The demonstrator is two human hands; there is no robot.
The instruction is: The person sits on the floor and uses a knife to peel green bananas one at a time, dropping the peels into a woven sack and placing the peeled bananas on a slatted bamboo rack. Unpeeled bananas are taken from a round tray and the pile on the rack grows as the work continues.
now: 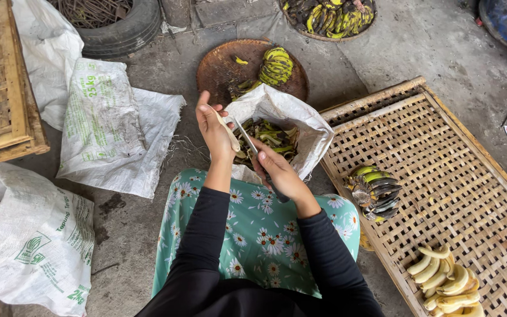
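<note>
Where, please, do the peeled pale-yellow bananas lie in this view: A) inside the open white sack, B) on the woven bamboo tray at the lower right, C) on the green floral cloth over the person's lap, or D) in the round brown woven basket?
B: the peeled pale-yellow bananas lie piled on the woven bamboo tray, near its lower right corner, apart from the round brown woven basket and the open white sack.

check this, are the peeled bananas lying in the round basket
No, the peeled bananas lie on the woven bamboo tray, at its near corner.
</note>
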